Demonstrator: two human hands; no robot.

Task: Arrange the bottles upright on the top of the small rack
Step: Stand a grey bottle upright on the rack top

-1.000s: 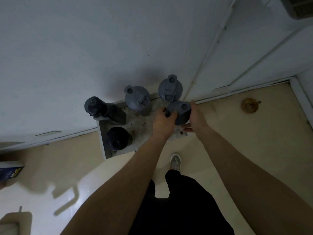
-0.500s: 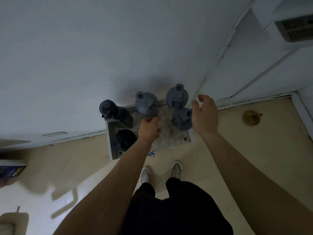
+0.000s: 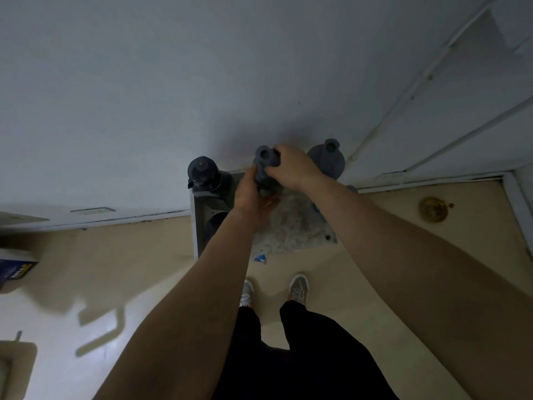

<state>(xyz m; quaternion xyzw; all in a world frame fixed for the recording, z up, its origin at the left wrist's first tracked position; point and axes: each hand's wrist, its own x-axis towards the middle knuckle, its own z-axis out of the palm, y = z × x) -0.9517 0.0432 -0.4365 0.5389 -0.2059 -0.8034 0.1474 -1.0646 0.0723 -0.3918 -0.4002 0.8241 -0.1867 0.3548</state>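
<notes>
While both hands close their grip, the middle bottle (image 3: 264, 166) stands upright.

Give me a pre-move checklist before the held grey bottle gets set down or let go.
1. Both hands on the bottle: left hand at its side, right hand over the lid of the middle grey bottle: ok.
2. Bottle base seated on the rack top: cannot tell, hands hide it.
3. Bottle upright: cannot tell.
4. Gap to the dark bottle on the left: ok.
5. Gap to the grey bottle by the corner: cannot tell, right hand covers it.
</notes>
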